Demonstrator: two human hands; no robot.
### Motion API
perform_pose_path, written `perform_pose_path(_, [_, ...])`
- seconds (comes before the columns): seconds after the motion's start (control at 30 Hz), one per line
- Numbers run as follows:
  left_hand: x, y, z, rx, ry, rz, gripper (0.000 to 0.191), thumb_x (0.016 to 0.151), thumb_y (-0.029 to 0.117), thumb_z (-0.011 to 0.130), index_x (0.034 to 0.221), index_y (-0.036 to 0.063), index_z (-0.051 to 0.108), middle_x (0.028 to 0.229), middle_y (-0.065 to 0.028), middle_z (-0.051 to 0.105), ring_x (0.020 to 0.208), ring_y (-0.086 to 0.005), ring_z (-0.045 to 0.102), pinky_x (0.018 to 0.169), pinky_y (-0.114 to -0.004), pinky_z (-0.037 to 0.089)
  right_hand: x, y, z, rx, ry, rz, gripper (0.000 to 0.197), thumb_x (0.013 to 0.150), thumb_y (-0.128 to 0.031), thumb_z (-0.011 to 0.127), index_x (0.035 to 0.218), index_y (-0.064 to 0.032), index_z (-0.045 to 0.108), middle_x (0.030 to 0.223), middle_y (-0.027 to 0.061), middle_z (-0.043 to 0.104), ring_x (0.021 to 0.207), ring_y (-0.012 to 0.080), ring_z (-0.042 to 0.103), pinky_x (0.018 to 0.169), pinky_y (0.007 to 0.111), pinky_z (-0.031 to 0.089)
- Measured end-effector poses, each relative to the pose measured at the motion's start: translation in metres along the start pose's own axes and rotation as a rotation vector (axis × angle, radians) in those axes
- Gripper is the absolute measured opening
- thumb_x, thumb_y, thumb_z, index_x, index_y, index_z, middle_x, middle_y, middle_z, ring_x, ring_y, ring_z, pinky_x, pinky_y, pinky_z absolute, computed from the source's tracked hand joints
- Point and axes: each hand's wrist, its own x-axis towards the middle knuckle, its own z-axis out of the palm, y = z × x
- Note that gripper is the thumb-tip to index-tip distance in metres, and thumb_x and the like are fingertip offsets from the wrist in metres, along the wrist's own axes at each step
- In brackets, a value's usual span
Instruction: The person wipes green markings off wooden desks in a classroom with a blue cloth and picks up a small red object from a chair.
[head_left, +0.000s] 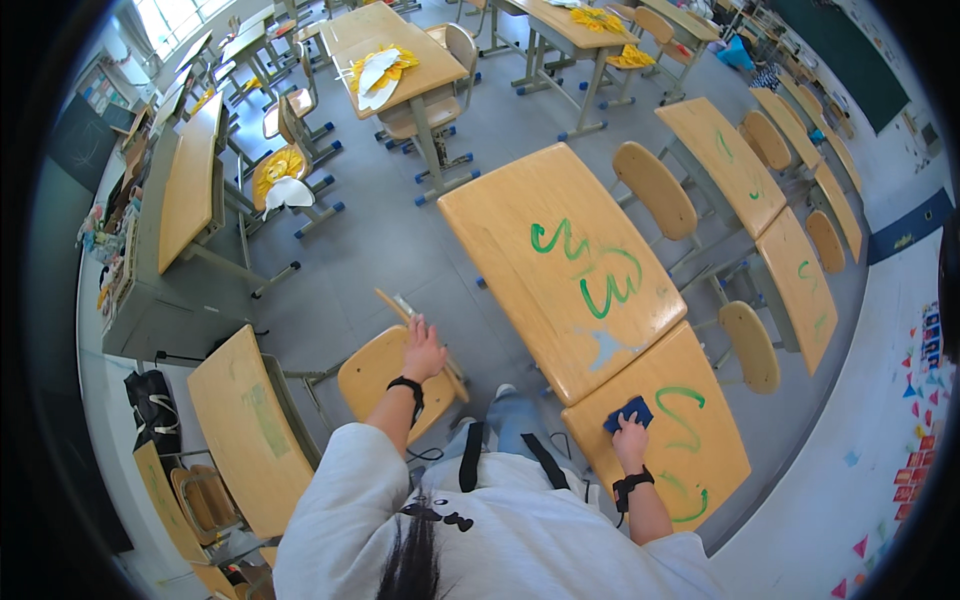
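Note:
My right hand presses a folded dark blue cloth onto the near wooden school desk. Green curved strokes mark this desktop to the right of the cloth. My left hand lies over the top of the backrest of a wooden chair; whether its fingers grip the wood is unclear. Touching the near desk's far edge is a second desk, with thick green squiggles and a pale wet-looking patch on its top.
Desks with green marks and chairs stand to the right. Another desk is at my left, below a grey teacher's desk. Yellow flower-shaped pieces lie on farther desks and chairs. Grey floor runs between the rows.

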Motion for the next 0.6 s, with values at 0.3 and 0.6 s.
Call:
perform_pose_path(0.3, [-0.073, -0.086, -0.007, 0.090, -0.210, -0.220, 0.066, 0.080, 0.038, 0.050, 0.137, 0.0107, 0.029, 0.150, -0.0095, 0.006, 0.138, -0.0311, 0.000, 0.102, -0.060, 0.019, 0.025, -0.015, -0.021, 0.038, 0.045, -0.143, 0.042, 0.071, -0.018, 0.060, 0.113, -0.0163, 0.061, 0.122, 0.0174, 0.053, 0.093, 0.0324, 0.061, 0.073, 0.041, 0.051])
perform_pose_path(0.6, [0.005, -0.101, -0.001, 0.447, -0.954, -0.589, 0.062, 0.082, 0.035, 0.043, 0.137, 0.0084, 0.030, 0.141, -0.0212, 0.025, 0.128, -0.0456, 0.020, 0.095, -0.059, 0.029, 0.073, -0.103, -0.107, 0.561, 0.230, -0.041, 0.035, 0.067, -0.015, 0.061, 0.101, -0.0099, 0.067, 0.091, 0.0197, 0.064, 0.081, 0.0316, 0.063, 0.076, 0.035, 0.050])
